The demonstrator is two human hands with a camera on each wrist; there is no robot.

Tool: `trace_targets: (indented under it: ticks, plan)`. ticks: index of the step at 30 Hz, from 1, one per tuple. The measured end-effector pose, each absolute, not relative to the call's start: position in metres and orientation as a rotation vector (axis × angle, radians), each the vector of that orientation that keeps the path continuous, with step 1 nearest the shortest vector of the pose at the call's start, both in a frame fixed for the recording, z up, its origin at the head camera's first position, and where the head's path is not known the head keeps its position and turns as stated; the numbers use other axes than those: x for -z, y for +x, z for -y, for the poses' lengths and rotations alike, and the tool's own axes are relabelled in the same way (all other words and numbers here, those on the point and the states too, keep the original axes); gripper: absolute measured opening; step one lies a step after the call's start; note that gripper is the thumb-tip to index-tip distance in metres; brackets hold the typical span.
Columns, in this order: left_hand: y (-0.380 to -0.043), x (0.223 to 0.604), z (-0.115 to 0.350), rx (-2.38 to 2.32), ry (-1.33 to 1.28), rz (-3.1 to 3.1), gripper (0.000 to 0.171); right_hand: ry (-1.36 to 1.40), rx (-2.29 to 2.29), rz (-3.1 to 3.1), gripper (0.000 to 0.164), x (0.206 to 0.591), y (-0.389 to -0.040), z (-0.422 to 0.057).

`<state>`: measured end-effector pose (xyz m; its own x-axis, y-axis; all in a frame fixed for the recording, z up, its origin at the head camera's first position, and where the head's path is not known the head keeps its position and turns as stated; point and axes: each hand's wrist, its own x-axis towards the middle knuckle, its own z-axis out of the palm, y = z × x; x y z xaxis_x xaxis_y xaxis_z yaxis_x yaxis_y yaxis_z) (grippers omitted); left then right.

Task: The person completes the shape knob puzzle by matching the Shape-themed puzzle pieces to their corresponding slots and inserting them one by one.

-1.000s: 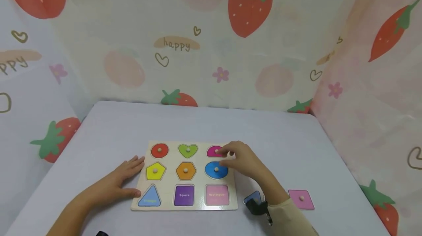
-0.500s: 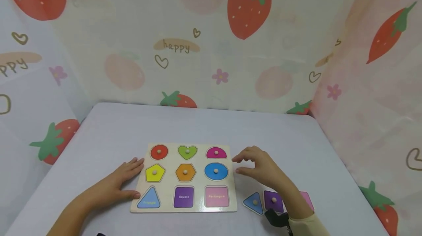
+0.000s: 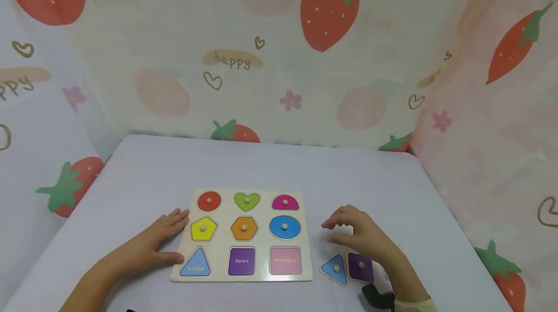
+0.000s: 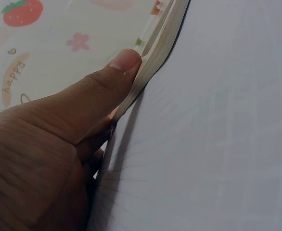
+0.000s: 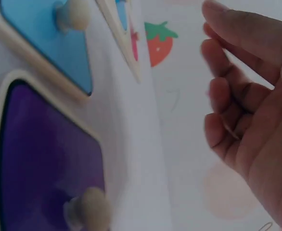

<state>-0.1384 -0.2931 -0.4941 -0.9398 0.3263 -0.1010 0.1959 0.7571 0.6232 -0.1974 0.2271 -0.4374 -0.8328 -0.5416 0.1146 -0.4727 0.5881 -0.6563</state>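
Observation:
A wooden shape puzzle board (image 3: 220, 254) lies flat on the table. Knobbed pieces fill its upper two rows: red circle, green heart, magenta half circle, yellow pentagon, orange hexagon and blue oval. Its bottom row shows printed triangle, square and rectangle places without knobs. My left hand (image 3: 150, 244) rests against the board's left edge, with the thumb (image 4: 124, 62) touching that edge in the left wrist view. Over the table, right of the board, my right hand (image 3: 364, 232) hovers with bent, parted fingers and holds nothing. Below it lie a blue triangle piece (image 3: 334, 269) and a purple square piece (image 3: 361, 267).
Behind my right wrist, the pink piece is nearly all hidden, with only a sliver of its edge showing. A white cloth covers the table (image 3: 244, 164). Strawberry-printed sheets (image 3: 279, 79) stand at the back and both sides.
My right hand has drawn back from the half circle and oval, moving right and toward me, fingers still parted. The purple square has come into sight and the pink piece is now mostly covered.

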Motion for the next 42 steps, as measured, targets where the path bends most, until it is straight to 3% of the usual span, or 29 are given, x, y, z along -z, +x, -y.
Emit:
trace_targets:
  ticks: [42]
  plan:
    - [-0.139, 0.496, 0.292, -0.896, 0.384, -2.749, 0.103, -0.839, 0.934, -2.323, 0.018, 0.459, -0.197, -0.248]
